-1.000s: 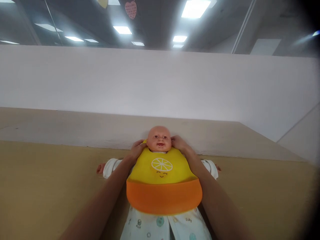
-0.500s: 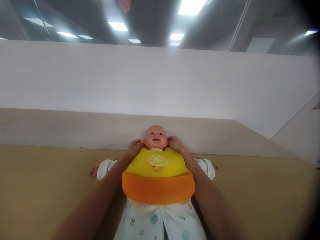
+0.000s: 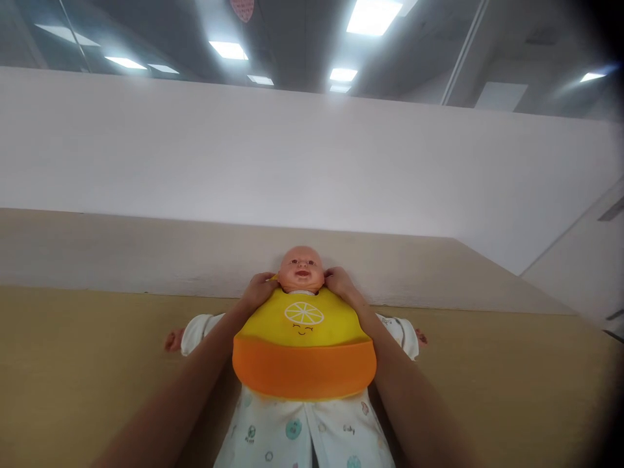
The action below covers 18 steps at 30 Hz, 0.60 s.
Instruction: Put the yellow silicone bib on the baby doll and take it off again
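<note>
At the left, one sleeve [image 3: 197, 335] of the doll lies out on the table [image 3: 88, 370], partly behind my forearm; I'd best not drag it. Next, my left hand [image 3: 260, 290] is closed around the yellow tip of the bib [image 3: 305, 341], beside the neck; a light pinch there should be enough. In the middle, the doll [image 3: 301, 263] lies on its back, face up, with the bib spread over its chest and the orange pocket [image 3: 303, 370] reaching the trousers [image 3: 297, 432]. An even pull from both sides would leave the neckline centred and off the chin. Then my right hand [image 3: 340, 284] bends in against the neck's other side; its fingertips are hidden, so I can't tell what they grip. Working by feel, I should go gently there. Last, the other sleeve [image 3: 402, 335] pokes out past my right forearm.
</note>
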### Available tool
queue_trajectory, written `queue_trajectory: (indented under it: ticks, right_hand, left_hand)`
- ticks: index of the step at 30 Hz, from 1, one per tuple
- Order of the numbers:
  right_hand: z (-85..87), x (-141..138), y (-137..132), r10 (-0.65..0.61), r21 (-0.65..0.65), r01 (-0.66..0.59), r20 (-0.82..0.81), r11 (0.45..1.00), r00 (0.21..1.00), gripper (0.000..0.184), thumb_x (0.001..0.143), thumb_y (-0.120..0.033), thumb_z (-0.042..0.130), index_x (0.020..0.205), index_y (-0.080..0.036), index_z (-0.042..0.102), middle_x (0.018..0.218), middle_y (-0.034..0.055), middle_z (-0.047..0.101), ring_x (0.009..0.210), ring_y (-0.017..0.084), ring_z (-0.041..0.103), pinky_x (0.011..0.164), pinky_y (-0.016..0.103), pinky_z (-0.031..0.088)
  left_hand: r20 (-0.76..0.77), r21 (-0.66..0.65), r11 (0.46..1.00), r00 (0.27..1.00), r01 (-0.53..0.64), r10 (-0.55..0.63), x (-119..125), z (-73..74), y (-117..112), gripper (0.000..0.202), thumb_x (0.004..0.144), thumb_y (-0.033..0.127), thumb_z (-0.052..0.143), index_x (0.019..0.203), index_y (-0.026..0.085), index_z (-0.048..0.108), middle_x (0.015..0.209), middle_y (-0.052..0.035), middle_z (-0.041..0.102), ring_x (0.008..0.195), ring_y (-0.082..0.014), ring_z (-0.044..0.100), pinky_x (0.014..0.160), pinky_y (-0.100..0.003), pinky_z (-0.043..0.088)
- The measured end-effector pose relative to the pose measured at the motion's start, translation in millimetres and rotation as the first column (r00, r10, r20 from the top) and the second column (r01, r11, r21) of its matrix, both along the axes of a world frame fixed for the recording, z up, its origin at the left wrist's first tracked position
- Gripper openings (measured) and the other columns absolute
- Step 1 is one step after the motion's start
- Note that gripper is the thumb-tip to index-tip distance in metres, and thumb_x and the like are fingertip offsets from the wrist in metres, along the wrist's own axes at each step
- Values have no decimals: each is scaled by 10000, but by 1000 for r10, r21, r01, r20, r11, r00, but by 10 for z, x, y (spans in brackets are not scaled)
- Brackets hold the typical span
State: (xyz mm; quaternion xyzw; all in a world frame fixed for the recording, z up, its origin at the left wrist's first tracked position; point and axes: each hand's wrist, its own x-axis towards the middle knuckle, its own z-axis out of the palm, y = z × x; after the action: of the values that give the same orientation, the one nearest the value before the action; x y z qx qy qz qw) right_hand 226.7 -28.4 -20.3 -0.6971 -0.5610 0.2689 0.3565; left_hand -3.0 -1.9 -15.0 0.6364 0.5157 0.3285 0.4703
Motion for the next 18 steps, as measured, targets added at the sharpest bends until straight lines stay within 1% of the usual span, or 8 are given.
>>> queue_trajectory:
  ticks: [4, 7, 10, 13, 15, 18]
  right_hand:
    - [-6, 25, -7, -25, -20, 25, 18, 999, 1000, 124, 635, -134, 530, 525, -134, 586, 621, 58, 638, 628, 147, 529, 506, 223, 277]
    - [18, 39, -42, -14, -31, 14, -2, 999, 1000, 146, 641, -147, 541, 495, -147, 537, 549, 30, 566, 584, 131, 489, 492, 222, 257]
    - [62, 36, -116, 16, -43, -18, -58, 999, 998, 144, 650, -170, 546, 509, -150, 526, 518, 3, 511, 538, 110, 454, 478, 216, 258]
    - [139, 17, -246, 33, -54, -41, -136, 998, 990, 97, 650, -194, 539, 571, -140, 561, 515, -6, 502, 506, 106, 448, 460, 215, 272]
    - [220, 2, -377, 41, -56, -53, -189, 997, 981, 92, 645, -207, 540, 628, -131, 589, 543, 0, 530, 515, 112, 472, 461, 215, 300]
    - [363, -9, -647, 45, -48, -58, -248, 997, 968, 163, 657, -239, 536, 738, -129, 626, 649, 16, 594, 560, 116, 516, 491, 213, 358]
  left_hand:
    - [37, -33, 999, 999, -2, 3, 12, 37, -27, 229, 609, 271, 596, 777, 157, 700, 621, -4, 652, 589, -169, 586, 532, -245, 435]
    - [60, -61, 997, 997, -36, 40, 11, 66, -52, 373, 596, 269, 617, 947, 161, 681, 674, -7, 674, 638, -187, 617, 557, -254, 458]
    - [89, -117, 992, 994, -45, 56, -19, 80, -82, 501, 609, 300, 633, 1092, 169, 625, 667, -9, 676, 631, -206, 633, 550, -277, 475]
    - [126, -146, 989, 991, -18, 36, -100, 96, -133, 501, 628, 335, 648, 1106, 187, 616, 660, -8, 672, 615, -204, 634, 533, -276, 473]
    - [120, -112, 993, 992, -19, 33, -176, 132, -193, 464, 641, 346, 654, 1079, 197, 629, 628, 10, 644, 573, -176, 601, 503, -252, 442]
    - [91, -44, 999, 996, -1, 5, -287, 243, -344, 392, 650, 340, 651, 1015, 199, 660, 588, 36, 585, 517, -129, 524, 459, -220, 367]
